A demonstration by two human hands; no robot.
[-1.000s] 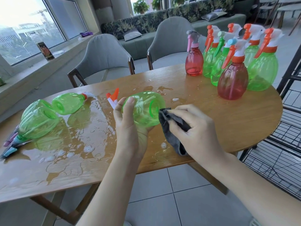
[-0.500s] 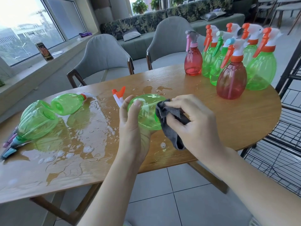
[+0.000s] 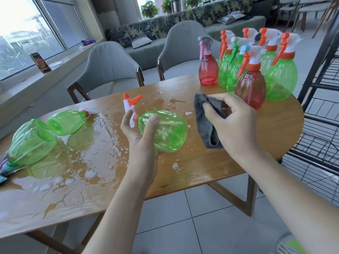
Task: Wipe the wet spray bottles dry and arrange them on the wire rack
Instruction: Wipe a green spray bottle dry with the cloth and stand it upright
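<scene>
My left hand (image 3: 141,136) grips a green spray bottle (image 3: 166,131) on its side above the table, its orange and white trigger head (image 3: 130,103) pointing away from me. My right hand (image 3: 233,123) holds a grey cloth (image 3: 205,125) bunched in its fingers, just right of the bottle's base and apart from it. Three wet green bottles (image 3: 45,132) lie on their sides in a puddle at the left. Several green and red bottles (image 3: 253,70) stand upright at the table's far right. The black wire rack (image 3: 322,99) stands at the right edge.
The wooden table (image 3: 211,167) is wet with water and foam across its left and middle. Two grey chairs (image 3: 111,66) stand behind it. A window sill with a dark carton (image 3: 40,62) runs along the left. Tiled floor lies below.
My right hand has drawn the cloth off the bottle's base and up to the right. My left hand has turned the bottle, its base now facing more toward me.
</scene>
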